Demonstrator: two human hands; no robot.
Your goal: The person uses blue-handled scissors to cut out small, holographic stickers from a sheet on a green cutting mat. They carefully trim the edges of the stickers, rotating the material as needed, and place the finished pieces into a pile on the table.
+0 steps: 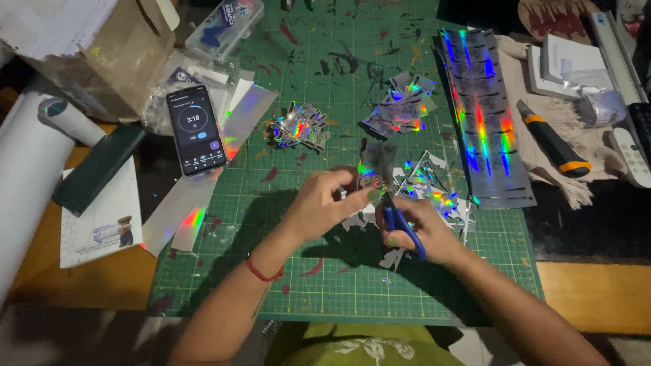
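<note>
Cutting a small shiny sticker piece (369, 177) with blue-handled scissors (399, 220), above the green cutting mat (325, 271). Best done with short snips near the pivot, turning the piece rather than the blades, keeping fingertips back from the edge and following the printed outline closely.

Left hand (324, 203) pinching the piece between thumb and fingers, holding it just over the mat near its middle. Right hand (420, 230) closed through the scissor loops; blades mostly hidden behind the piece, so impossible to tell whether apart or together.

Piece itself small, thin, mirror-like, flashing rainbow colours, with a dark print too blurred to read. Trimmed scraps (434, 196) lying just right of the hands, 1 heap of cut stickers (300, 129) further up, a long shiny sheet (485, 115) at right, a phone (196, 129) at left.
</note>
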